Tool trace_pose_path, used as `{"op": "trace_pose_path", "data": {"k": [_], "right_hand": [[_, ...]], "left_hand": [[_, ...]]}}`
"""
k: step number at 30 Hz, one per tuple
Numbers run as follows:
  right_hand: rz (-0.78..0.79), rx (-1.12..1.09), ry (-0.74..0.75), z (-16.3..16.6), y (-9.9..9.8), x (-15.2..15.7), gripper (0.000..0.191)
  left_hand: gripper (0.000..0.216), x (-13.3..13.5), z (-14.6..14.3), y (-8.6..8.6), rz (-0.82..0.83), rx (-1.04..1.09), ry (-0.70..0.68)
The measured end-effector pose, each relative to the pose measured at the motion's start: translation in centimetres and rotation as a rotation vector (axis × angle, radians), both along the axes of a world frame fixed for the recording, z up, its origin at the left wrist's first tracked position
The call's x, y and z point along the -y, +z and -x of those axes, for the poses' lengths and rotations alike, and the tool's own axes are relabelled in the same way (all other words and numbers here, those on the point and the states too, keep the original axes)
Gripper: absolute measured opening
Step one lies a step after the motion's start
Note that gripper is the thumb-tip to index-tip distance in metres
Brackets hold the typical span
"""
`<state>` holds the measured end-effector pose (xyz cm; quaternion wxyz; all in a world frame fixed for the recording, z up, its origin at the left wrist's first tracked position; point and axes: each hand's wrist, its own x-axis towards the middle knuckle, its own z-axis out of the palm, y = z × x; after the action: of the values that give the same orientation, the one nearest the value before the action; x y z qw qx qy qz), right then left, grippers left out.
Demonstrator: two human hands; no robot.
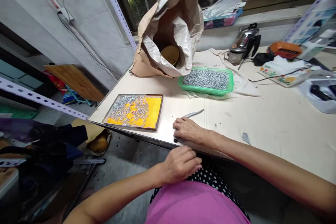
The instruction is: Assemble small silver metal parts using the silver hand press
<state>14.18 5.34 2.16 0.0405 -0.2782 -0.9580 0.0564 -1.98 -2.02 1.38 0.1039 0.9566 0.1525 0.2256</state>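
Observation:
My right hand (187, 130) rests on the near edge of the pale table (262, 119), fingers curled down over a small dark piece I cannot make out. My left hand (180, 163) hangs just below the table edge above my lap, fingers bent together, its contents hidden. A metal tool like tweezers (193, 113) lies just beyond my right hand. A shallow tray with a yellow base (134, 111) holding several small metal parts sits to the left. A green basket (207, 81) full of the same metal parts stands farther back.
A large open paper sack (170, 28) with a round container inside stands at the back. A metal kettle (243, 43), an orange device (285, 49), cables and plastic bags crowd the back right. Perforated metal shelf rails (39, 99) and dark clutter sit at the left.

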Motion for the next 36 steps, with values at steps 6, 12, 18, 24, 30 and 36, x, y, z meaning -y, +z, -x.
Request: {"op": "trace_pose_path", "data": {"k": [6,12,18,24,30,36], "right_hand": [[0.037,-0.220,0.032,1.2,-3.4,-0.4,0.015],[0.080,-0.775,-0.348,-0.8,0.3,-2.3,0.019],[-0.267,-0.482,-0.893,-8.3,5.3,-8.8,0.032],[-0.181,-0.315,-0.810,-7.7,2.4,-5.3,0.034],[0.232,-0.262,-0.571,-4.4,-0.4,2.5,0.024],[0.278,-0.073,-0.611,-3.8,-0.9,4.6,0.018]], "left_hand": [[0.016,-8.5,9.8,2.5,-0.072,-0.158,0.868],[0.015,-13.8,12.8,1.1,0.101,-0.429,0.941],[0.017,-14.9,11.5,0.9,0.139,-0.570,0.953],[0.018,-16.0,12.9,1.8,0.340,-0.373,1.010],[0.016,-13.3,10.6,3.6,0.541,-0.054,0.975],[0.014,-8.8,4.7,2.8,0.641,-0.088,0.674]]}}
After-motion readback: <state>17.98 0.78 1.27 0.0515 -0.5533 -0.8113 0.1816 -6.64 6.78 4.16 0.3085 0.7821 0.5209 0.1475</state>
